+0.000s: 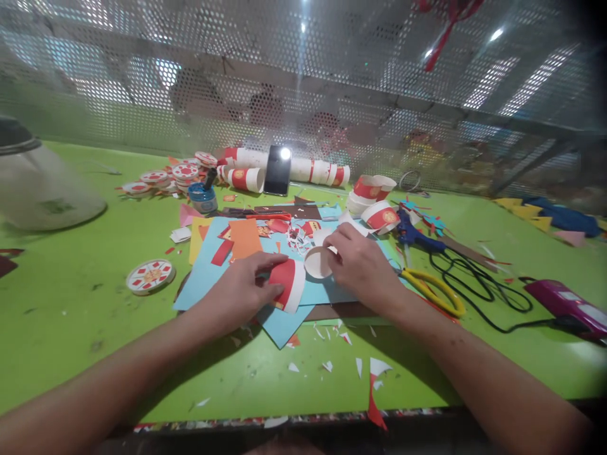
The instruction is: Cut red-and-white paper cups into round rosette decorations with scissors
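My left hand [244, 284] grips a curved red-and-white paper cup piece [290, 284] between thumb and fingers. In my right hand [363, 268] is a round white paper cup bottom [317, 263], pinched at its right edge, with its pale inner face showing. The two paper pieces are close together over light blue paper sheets [203, 268]. Small white and red paper scraps [298, 239] lie just beyond them. Yellow-handled scissors [434, 292] rest to the right of my right wrist.
Paper cups [379, 216] and a blue glue gun [417, 234] with a black cord are at the right, near a magenta device [564, 303]. Behind stand a phone [277, 170] and a blue jar [203, 199]. A decorated disc [150, 276] lies left, before a large pale container [42, 183].
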A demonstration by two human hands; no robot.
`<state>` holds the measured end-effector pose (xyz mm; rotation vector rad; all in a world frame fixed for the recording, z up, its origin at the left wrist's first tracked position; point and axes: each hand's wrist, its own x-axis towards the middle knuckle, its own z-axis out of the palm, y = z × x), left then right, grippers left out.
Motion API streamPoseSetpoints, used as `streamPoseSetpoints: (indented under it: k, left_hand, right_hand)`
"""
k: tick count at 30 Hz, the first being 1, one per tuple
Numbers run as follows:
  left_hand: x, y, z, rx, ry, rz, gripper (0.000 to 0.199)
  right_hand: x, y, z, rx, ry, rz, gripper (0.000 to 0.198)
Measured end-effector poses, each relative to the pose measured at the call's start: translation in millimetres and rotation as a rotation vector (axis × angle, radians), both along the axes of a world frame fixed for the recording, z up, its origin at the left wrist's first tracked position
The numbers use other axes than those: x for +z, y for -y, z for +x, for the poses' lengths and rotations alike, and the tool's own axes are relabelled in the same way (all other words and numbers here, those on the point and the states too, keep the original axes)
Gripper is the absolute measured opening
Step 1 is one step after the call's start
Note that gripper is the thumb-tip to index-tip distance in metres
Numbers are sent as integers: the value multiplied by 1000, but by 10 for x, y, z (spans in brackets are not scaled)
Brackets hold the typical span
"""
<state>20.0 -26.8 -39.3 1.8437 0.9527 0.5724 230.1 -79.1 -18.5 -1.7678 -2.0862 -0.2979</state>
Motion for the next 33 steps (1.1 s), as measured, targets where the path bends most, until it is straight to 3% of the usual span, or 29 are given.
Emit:
streamPoseSetpoints:
  k: [5, 9, 16, 22, 28, 33]
  left_hand:
    - [-63, 7, -20, -92, -302, 551, 39]
    - [-32, 65, -33, -97, -451, 737, 35]
    - [-9, 77, -41, -166, -403, 713, 27]
    - [-4, -45, -177, -242, -312, 644, 23]
    - [5, -67, -195, -267, -353, 701, 24]
    - [-5, -50, -184, -276, -346, 709, 28]
  right_hand:
    - [-81, 17, 14, 18, 122, 121, 19]
    - [-106, 6, -44, 30, 133, 198, 21]
    - [-183, -29, -213, 222, 192, 215, 23]
    - [-211, 115, -220, 499, 195, 14, 26]
    - [-159, 179, -238, 505, 170, -157, 25]
    - [-105, 176, -243, 510, 12, -280, 26]
